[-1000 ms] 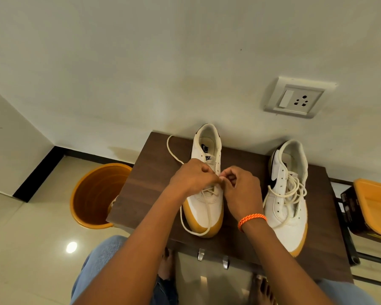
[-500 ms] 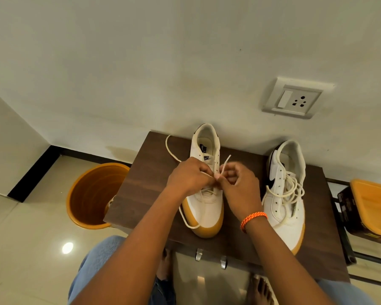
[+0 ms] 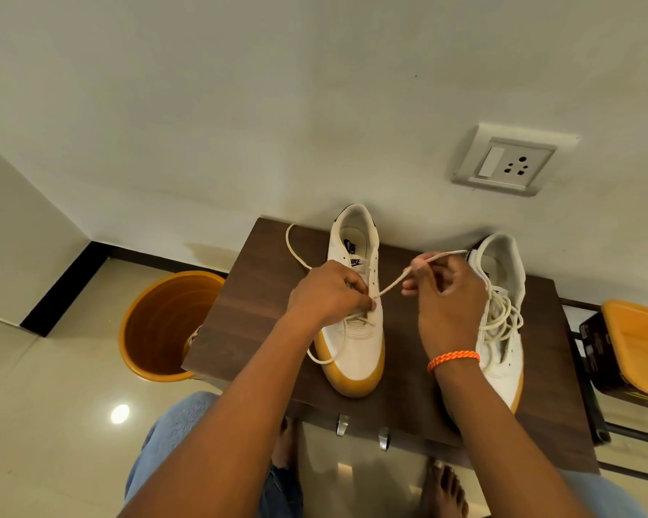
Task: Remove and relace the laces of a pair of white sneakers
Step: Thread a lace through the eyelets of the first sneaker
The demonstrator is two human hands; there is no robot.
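On dark wood table (image 3: 247,312) by wall: L hand (image 3: 326,293) on sneaker (image 3: 356,330); R hand (image 3: 446,297) pinching lace (image 3: 393,284).

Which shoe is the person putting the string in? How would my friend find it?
Find the dark brown wooden table against the white wall. Two white sneakers with tan soles stand on it, toes toward the person. It is the left sneaker, between both hands, with its cream lace pulled out sideways; the right sneaker has loose laces piled on top.
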